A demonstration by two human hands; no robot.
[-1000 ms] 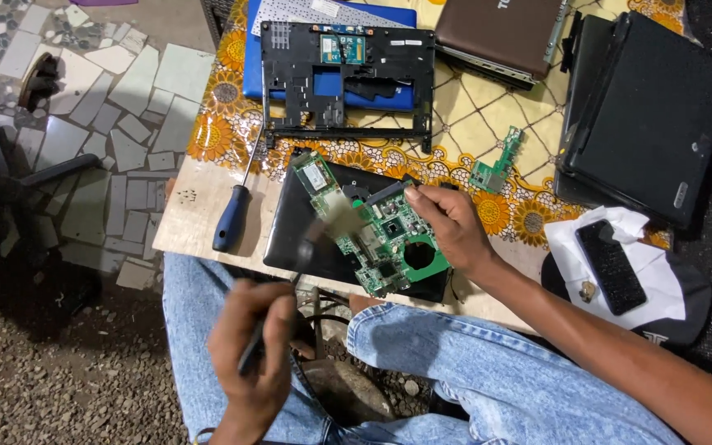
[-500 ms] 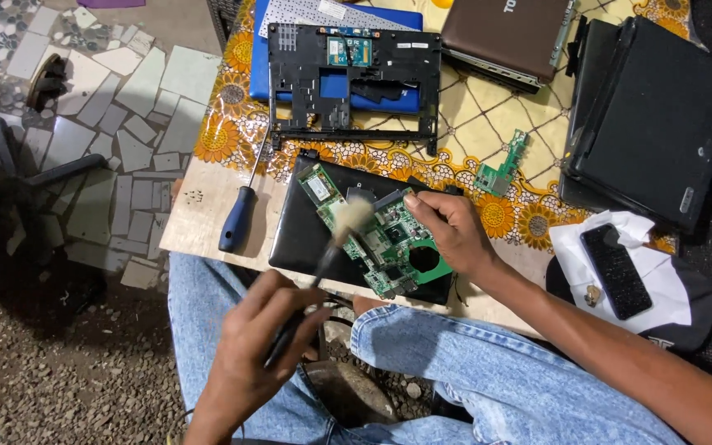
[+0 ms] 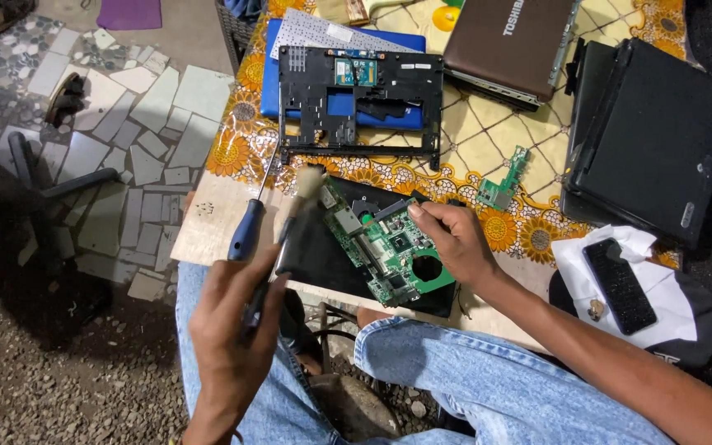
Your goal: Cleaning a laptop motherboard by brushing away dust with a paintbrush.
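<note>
The left hand gripped a brush; the right hand pinched the circuit board, bristles at its corner, cleaning apparently unfinished.

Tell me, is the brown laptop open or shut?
Shut. The brown laptop lies flat on the table, lid down, no screen showing.

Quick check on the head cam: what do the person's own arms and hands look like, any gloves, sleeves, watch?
Both hands are bare: no gloves on the left hand or the right hand. No rings or watch show. Both forearms are uncovered as far as the frame reaches, so no sleeve is in view. Below them, light blue jeans cover the legs.
</note>
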